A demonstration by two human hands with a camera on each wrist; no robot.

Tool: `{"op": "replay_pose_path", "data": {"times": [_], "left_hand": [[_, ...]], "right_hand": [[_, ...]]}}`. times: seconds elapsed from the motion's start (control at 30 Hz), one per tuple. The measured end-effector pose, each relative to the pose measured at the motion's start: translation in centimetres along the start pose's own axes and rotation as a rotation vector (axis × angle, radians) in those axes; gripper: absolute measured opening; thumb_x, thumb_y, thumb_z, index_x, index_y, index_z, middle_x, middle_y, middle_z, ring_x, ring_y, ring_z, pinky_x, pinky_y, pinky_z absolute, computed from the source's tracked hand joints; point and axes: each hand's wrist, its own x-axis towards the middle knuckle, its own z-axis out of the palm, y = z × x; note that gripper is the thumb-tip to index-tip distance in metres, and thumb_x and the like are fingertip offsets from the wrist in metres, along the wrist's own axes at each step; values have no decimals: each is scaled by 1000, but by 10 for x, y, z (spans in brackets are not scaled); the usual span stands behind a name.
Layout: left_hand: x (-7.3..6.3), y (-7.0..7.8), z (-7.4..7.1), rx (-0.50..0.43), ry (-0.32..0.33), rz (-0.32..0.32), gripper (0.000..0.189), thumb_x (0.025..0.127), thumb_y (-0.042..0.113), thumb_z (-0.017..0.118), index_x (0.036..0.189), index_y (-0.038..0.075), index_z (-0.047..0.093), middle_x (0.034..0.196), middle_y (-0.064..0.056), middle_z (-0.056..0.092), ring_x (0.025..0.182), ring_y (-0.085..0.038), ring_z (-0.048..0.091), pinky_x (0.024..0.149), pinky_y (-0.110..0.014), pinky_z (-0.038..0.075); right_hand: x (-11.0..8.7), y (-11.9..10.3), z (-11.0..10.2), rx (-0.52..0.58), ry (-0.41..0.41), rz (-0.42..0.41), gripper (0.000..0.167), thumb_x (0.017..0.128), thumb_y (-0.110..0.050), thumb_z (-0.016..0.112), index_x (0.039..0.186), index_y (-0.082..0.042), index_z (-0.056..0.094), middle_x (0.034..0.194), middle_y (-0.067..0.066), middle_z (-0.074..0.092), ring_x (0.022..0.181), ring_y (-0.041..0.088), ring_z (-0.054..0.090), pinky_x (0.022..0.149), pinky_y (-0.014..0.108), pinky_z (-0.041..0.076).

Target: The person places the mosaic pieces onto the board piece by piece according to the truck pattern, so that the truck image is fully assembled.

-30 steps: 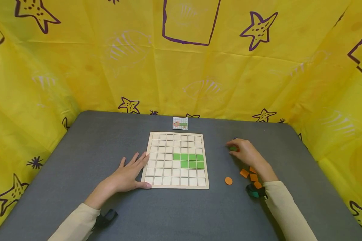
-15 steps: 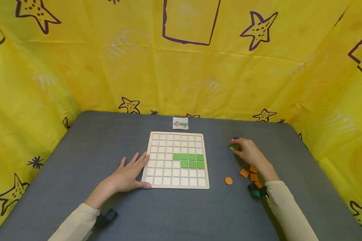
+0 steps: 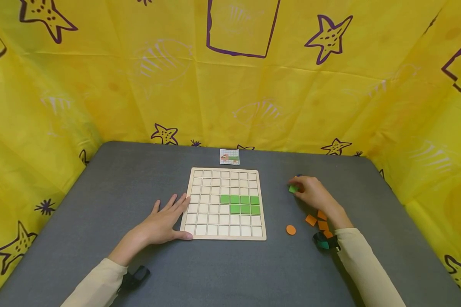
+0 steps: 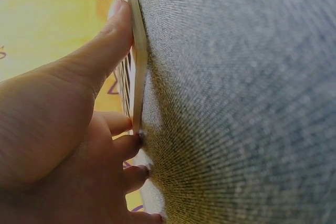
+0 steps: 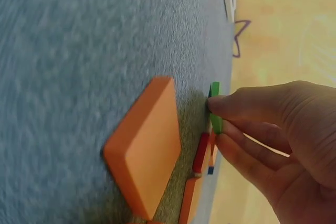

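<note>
A light wooden grid board lies on the table, with two rows of green square tiles set in its right half. My left hand rests spread along the board's left edge; in the left wrist view its thumb lies on the frame near a corner. To the right of the board, my right hand pinches a green square tile between thumb and fingers. The head view shows this tile low over the table, partly covered by the fingers.
Several orange square tiles lie near the right wrist, with a round orange piece apart on their left. A red piece shows below the right fingers. Behind the board lies a small pattern card. Yellow cloth surrounds the table.
The green tile in my right hand, mostly covered at first, now shows more between the fingertips. That hand shifted slightly right, then back left. My left hand and the board have stayed put.
</note>
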Motion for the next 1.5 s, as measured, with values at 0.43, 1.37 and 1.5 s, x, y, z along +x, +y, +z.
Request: {"op": "replay_pose_path", "data": {"times": [0.43,1.37,1.5], "left_hand": [[0,-1,1,-1,-1,-5,109,79,56,73,156,4,18,162,-18,15,147,-44,8,107,-73,0],[-1,-2,1,-8,7,19,107,79,58,72,156,3,19,162,-18,15,147,-44,9,107,-73,1],[-1,-2,0,-8,7,19,107,80,57,72,156,3,19,162,-19,15,147,-44,9,107,-73,2]], "right_hand": [[4,-16,1,16,-25,7,35,80,6,74,114,5,69,105,16,70,89,29,66,79,46,54],[19,-59,9,77,-17,-62,37,79,6,76,115,5,68,109,16,70,98,31,66,86,46,53],[22,-63,10,74,-9,-84,37,79,6,76,115,5,69,107,14,70,97,30,67,85,45,54]]}}
